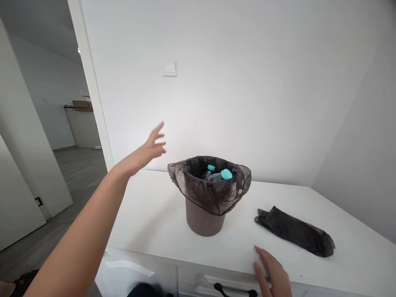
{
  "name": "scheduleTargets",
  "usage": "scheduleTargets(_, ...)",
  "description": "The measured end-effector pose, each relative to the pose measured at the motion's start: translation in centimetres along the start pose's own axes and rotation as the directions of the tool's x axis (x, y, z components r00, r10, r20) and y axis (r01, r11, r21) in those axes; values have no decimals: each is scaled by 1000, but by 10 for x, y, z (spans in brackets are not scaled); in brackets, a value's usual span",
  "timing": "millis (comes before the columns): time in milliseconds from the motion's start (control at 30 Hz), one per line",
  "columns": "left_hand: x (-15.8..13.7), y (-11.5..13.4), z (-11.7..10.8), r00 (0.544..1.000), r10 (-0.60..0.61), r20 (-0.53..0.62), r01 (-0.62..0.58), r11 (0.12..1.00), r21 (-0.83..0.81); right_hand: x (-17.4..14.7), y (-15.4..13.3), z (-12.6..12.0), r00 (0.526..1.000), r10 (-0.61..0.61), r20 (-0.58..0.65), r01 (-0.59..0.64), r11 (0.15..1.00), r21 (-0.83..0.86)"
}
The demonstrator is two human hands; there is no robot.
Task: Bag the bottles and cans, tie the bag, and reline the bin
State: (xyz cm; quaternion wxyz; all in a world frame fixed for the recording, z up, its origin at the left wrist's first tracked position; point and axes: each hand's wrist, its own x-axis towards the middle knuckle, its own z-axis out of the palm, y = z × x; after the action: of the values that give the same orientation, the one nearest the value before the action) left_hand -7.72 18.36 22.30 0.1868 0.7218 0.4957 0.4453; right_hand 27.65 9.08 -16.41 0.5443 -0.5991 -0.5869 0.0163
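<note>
A brown trash can (204,220) stands upright on a white cabinet top (154,222). Its dark, see-through trash bag (213,197) is folded out over the rim. Inside lie plastic bottles; a smaller teal cap (210,168) and a larger teal cap (226,174) show, while their lower parts are hidden. My left hand (152,145) is raised in the air left of the can, fingers apart, touching nothing. Near the cabinet's front edge is my right hand (272,270), thumb and fingers apart, with nothing in it. Right of the can lies a folded black trash bag (295,232).
Behind the cabinet rises a white wall with a light switch (170,68). A drawer with a black handle (235,291) is below the front edge. To the left, a doorway opens onto a room with a brown box (82,106) on a counter.
</note>
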Motion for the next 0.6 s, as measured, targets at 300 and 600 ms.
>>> scheduleTargets(300, -14, -57, 52, 843, -404, 355, 482, 860, -168, 162, -86, -10, 822, 259, 507, -564, 488, 666)
scheduleTargets(600, 34, -17, 50, 989, -145, -15, 140, 973, -181, 272, -142, -17, 933, 184, 310, -360, 511, 781)
